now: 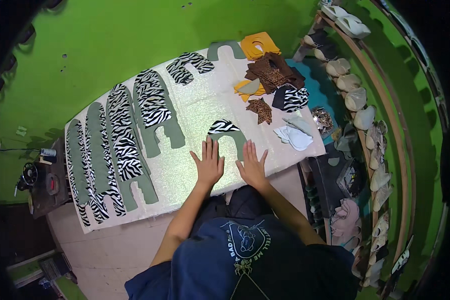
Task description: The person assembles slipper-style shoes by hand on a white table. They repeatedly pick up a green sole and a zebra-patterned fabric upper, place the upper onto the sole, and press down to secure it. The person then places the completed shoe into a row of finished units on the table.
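Observation:
My left hand (208, 162) and my right hand (253, 164) lie flat with fingers spread near the front edge of the table. Between them is a grey-green U-shaped cut piece (237, 140), with a zebra-print piece (223, 126) at its far curve. My fingertips rest on or beside the two legs of the U; the left leg is mostly covered by my left hand. To the left, overlapping rows of grey-green pieces (173, 131) and zebra-print pieces (126, 125) are laid out. A zebra-print U piece (199, 62) and a grey-green U piece (226, 50) lie at the far edge.
Far right on the table (200, 107) are yellow pieces (259, 44), brown leopard-print pieces (271, 72) and white pieces (294, 136). A rack (380, 85) of shoe forms stands along the right. A sewing machine's round wheel (29, 173) shows at the left.

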